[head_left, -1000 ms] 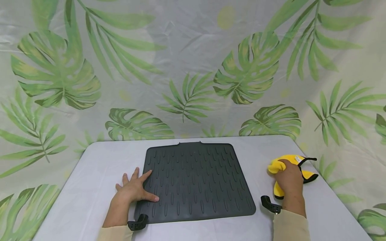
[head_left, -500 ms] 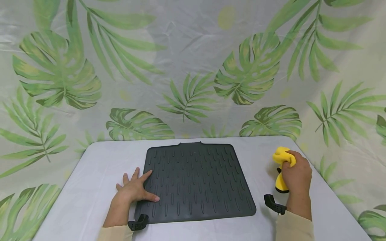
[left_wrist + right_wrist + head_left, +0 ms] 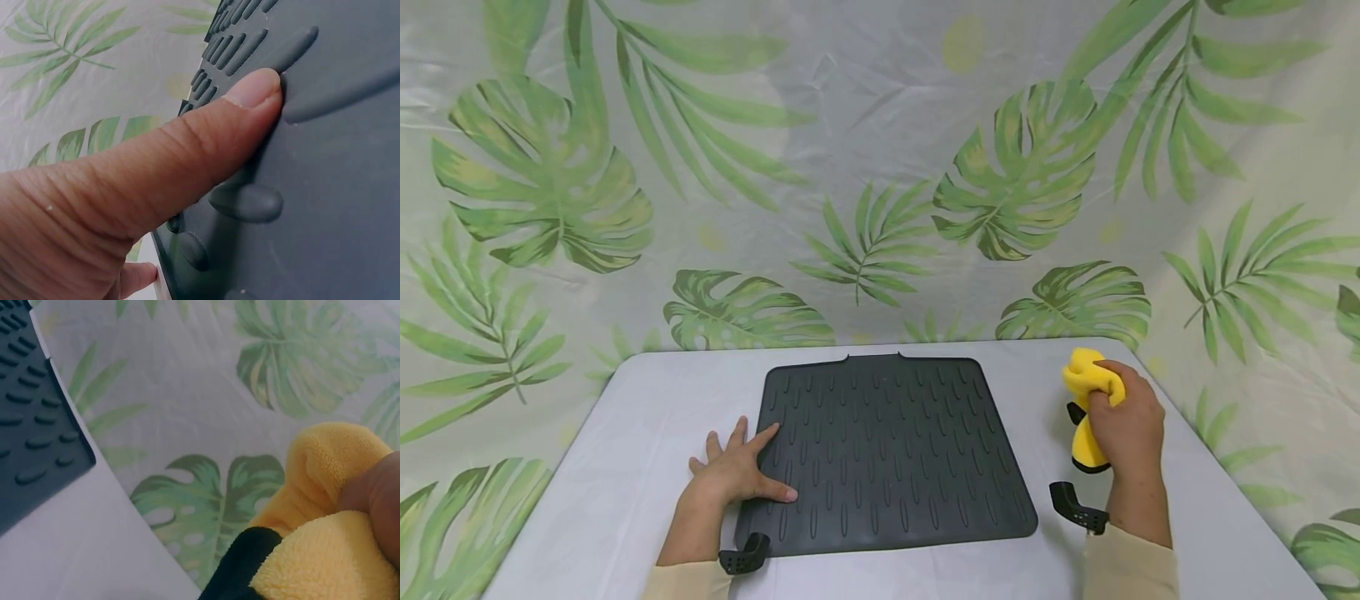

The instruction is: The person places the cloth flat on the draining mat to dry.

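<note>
Gripping a bunched yellow cloth [image 3: 1090,408], the right hand [image 3: 1126,433] is holding it lifted above the right side of the white table [image 3: 625,467], its fingers curled tightly round the fabric; the cloth's black trim [image 3: 240,562] is showing beneath the fold in the right wrist view. The left hand [image 3: 733,471] is lying flat with its fingers spread and straight, the thumb [image 3: 206,137] and forefinger pressing on the left edge of the dark ribbed mat [image 3: 887,450] while the other fingers are resting on the table beside it. The mat is lying flat in the middle of the table, well apart from the cloth, and nothing is sitting on it. A leaf-print curtain [image 3: 880,167] is hanging behind the table. Cream sleeves [image 3: 1131,567] are covering both forearms, and a black camera mount [image 3: 1078,508] is sticking out at each wrist.
</note>
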A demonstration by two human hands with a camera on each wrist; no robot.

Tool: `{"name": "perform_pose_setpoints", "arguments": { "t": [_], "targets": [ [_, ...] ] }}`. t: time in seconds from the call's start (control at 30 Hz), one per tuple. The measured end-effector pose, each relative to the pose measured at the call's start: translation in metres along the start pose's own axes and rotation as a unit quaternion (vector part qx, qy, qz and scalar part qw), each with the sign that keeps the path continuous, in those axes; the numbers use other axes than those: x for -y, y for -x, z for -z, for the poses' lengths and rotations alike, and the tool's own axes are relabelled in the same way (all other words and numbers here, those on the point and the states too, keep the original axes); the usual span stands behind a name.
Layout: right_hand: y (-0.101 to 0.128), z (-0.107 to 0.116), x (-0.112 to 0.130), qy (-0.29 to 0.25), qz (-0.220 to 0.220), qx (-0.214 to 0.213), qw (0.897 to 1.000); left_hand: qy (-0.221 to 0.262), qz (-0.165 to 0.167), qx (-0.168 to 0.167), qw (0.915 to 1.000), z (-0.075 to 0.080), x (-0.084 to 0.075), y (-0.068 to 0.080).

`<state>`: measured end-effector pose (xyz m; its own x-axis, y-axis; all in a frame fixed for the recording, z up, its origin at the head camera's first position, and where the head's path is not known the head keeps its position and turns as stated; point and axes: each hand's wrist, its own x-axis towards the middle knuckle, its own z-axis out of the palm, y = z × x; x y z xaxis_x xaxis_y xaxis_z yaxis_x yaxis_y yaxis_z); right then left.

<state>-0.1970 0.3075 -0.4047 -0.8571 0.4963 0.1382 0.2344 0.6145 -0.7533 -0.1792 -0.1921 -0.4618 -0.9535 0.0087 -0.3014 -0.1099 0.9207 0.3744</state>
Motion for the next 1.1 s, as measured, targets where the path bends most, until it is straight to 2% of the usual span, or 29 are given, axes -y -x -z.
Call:
{"name": "perform_pose_setpoints", "arguments": {
  "t": [0.2, 0.6, 1.1],
  "targets": [
    [0.005, -0.002, 0.01, -0.006, 0.012, 0.002, 1.0, 0.0, 0.0, -0.001, 1.0, 0.0, -0.001, 0.0],
    [0.014, -0.006, 0.023, -0.002, 0.078, -0.006, 0.997, 0.0, -0.002, -0.002, 1.0, 0.001, -0.002, 0.0],
    [0.016, -0.009, 0.029, -0.008, 0.081, 0.0, 0.997, 0.003, -0.003, -0.004, 1.0, -0.001, -0.001, -0.002]
  ]
}}
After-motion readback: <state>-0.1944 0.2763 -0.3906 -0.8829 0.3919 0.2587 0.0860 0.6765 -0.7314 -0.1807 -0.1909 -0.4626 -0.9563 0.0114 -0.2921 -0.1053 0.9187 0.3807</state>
